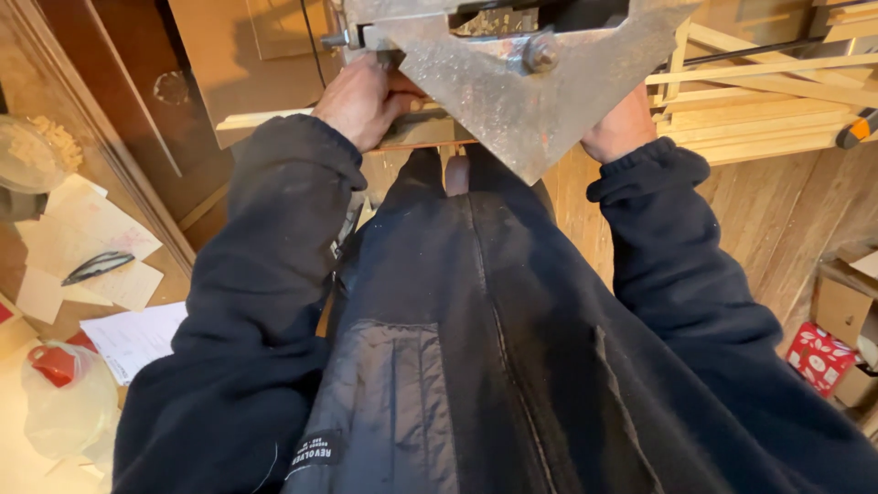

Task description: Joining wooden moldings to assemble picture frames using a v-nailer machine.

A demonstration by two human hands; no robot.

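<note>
Left hand (361,96) presses a thin wooden strip (274,117) — pale, seemingly straight.

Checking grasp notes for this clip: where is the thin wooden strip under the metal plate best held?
Judging loosely: on the wooden strip's free left end, from above beside the left hand, since it lies flat and the metal plate covers its middle.
</note>
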